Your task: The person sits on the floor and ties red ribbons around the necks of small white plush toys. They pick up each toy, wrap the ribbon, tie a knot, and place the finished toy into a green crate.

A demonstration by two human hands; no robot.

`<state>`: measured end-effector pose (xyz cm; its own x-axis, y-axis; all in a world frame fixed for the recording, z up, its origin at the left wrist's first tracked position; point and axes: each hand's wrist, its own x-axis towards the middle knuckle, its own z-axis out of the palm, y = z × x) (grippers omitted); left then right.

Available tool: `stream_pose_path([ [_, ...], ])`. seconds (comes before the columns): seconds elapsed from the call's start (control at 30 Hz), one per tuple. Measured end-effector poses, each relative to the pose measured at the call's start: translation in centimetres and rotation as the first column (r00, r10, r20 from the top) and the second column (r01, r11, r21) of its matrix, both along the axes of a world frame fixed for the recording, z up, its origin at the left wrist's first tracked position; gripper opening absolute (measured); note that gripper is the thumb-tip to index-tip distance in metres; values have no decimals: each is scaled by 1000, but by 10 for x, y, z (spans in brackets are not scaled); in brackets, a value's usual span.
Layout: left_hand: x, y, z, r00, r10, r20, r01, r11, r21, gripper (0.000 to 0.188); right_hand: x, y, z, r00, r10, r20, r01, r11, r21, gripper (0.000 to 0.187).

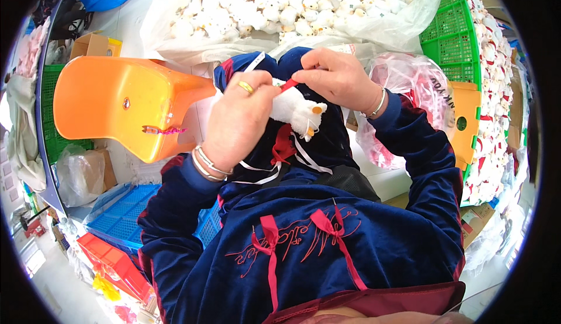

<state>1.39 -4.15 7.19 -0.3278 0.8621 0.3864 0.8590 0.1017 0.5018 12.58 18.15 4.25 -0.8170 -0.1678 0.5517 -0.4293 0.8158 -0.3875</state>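
Above my lap is a small white plush toy (289, 111) with orange-yellow bits at its lower end. My left hand (239, 116), fingers closed, grips a red ribbon (288, 85) beside the toy. The ribbon's other end is pinched between the thumb and fingers of my right hand (339, 81), so it stretches short between both hands. The toy's upper part is partly hidden behind my left fingers. More red ribbon (283, 147) and white strips (311, 159) lie across my lap just below the toy.
An orange chair (102, 102) at the left bears a small pink-handled tool (163, 130). Ahead lies a large pale sheet (158, 32) heaped with white plush toys. To the right are a clear plastic bag (403, 73), a green crate (447, 26) and more toys. Blue crates (117, 213) stand lower left.
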Motion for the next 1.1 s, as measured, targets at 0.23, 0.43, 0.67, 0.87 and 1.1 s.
stream_pose_path([
  [0.23,36,-13,-33,988,-26,150,30,999,-25,23,21,-2,-47,983,134,121,-132,991,-23,25],
  [0.43,49,-28,-51,986,8,168,-17,999,49,27,28,-11,-47,980,123,159,-116,992,-53,31],
  [0.67,43,-15,-80,982,106,155,-128,982,137,29,24,-18,-38,978,122,170,-116,992,-46,43],
  [0.87,25,9,-71,983,93,160,-131,960,247,25,31,-16,-53,985,63,160,-44,992,-121,55],
  [1.1,6,26,-55,984,178,-20,-166,947,275,25,23,-19,-36,986,-57,155,93,968,-235,53],
])
